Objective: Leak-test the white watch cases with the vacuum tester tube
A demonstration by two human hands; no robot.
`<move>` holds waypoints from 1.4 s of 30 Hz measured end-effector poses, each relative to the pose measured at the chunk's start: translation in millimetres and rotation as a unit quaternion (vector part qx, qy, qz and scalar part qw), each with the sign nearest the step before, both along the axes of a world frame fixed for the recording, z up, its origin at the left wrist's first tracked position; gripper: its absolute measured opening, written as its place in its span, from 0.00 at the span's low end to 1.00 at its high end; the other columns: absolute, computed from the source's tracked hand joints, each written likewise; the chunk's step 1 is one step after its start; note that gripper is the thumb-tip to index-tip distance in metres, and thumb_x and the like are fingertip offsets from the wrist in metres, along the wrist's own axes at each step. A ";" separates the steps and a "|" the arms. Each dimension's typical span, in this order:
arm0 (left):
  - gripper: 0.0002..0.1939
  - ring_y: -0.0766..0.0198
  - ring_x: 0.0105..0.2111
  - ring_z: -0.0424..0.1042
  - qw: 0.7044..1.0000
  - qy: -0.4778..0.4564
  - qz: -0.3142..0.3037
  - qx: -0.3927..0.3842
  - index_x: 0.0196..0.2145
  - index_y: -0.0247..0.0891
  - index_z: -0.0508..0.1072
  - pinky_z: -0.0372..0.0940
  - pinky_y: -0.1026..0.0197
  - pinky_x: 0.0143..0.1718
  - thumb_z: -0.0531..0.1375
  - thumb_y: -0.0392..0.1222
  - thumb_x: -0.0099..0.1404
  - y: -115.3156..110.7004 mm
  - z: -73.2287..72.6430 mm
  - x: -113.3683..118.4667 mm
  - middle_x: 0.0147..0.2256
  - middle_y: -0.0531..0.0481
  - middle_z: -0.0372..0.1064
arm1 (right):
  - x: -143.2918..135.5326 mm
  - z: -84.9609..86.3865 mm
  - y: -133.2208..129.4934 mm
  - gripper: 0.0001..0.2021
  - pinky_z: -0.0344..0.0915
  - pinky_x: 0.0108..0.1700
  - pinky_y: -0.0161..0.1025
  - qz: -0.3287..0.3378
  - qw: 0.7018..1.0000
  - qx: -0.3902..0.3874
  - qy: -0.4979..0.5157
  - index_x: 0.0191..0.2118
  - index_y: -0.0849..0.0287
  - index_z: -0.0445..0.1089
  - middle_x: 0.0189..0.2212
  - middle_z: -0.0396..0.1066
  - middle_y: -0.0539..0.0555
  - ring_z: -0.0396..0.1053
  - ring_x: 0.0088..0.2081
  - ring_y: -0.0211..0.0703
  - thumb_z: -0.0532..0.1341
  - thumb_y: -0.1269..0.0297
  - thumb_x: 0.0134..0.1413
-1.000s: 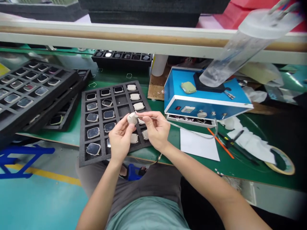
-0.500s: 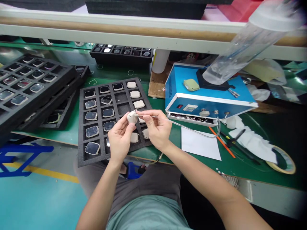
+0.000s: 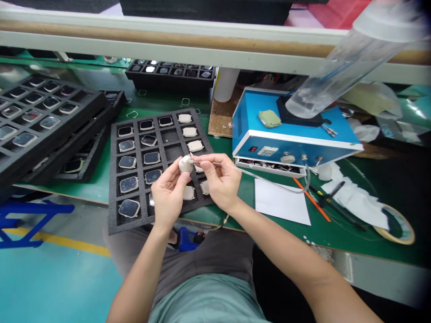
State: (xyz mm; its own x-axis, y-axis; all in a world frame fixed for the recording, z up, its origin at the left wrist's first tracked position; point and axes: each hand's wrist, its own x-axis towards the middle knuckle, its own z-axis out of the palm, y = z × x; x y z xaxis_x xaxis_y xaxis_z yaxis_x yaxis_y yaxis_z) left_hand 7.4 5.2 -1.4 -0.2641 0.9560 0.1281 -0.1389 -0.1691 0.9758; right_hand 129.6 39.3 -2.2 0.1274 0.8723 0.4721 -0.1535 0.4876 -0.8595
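Observation:
Above a black foam tray [image 3: 114, 188], my left hand [image 3: 167, 193] is closed around a cream watch case [image 3: 184, 164], held between thumb and fingers. My right hand [image 3: 222, 179] pinches the end of a thin clear tube [image 3: 259, 181], its tip against the edge of the case. From there the tube runs right to the front of a blue box-shaped machine [image 3: 296, 141]. Dark-screened watches [image 3: 129, 184] fill the tray's left columns, and cream watch cases [image 3: 195, 146] lie in the right ones. My fingers hide the exact contact point.
Stacked black trays of watches [image 3: 50, 112] stand at the left. A green watch case [image 3: 269, 118] and a clear cylinder [image 3: 336, 72] rest on the machine. White paper [image 3: 282, 201], an orange stick [image 3: 313, 200] and a tape roll [image 3: 409, 229] lie at the right. A shelf beam [image 3: 168, 42] crosses behind.
Both hands keep nearly the same position, with the watch case and tube tip still together. The view has shifted very slightly.

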 end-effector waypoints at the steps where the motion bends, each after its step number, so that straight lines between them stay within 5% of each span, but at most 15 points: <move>1: 0.26 0.52 0.55 0.76 1.000 -0.002 0.000 0.001 0.56 0.38 0.77 0.76 0.55 0.53 0.70 0.46 0.62 0.1 0.1 -0.2 0.56 0.41 0.74 | 0.1 -0.5 0.2 0.13 0.79 0.49 0.42 0.003 1.000 0.001 0.002 0.40 0.56 0.73 0.40 0.81 0.55 0.80 0.44 0.44 0.65 0.51 0.64; 25: 0.23 0.57 0.52 0.77 0.999 0.038 0.026 0.016 0.56 0.40 0.77 0.77 0.65 0.46 0.69 0.44 0.63 6.1 3.7 -1.5 0.55 0.44 0.75 | -3.0 -1.1 12.5 0.17 0.78 0.47 0.39 0.056 0.996 -0.054 0.036 0.40 0.58 0.74 0.40 0.80 0.55 0.80 0.41 0.41 0.66 0.47 0.59; 42: 0.24 0.55 0.54 0.76 0.998 0.053 0.030 0.013 0.56 0.39 0.76 0.77 0.59 0.49 0.68 0.45 0.64 6.0 3.2 -2.1 0.56 0.43 0.73 | -2.4 1.6 12.3 0.17 0.78 0.46 0.39 0.059 0.996 -0.057 0.042 0.39 0.58 0.74 0.39 0.80 0.55 0.79 0.40 0.42 0.67 0.48 0.57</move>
State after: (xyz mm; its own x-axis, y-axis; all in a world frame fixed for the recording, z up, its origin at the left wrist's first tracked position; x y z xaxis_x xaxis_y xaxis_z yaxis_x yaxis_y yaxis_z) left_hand 5.4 11.2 1.8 -0.3039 0.9348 0.1838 -0.0237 -0.2003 0.9794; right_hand 127.2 51.5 -0.5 0.0567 0.9310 0.3605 -0.2780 0.3615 -0.8899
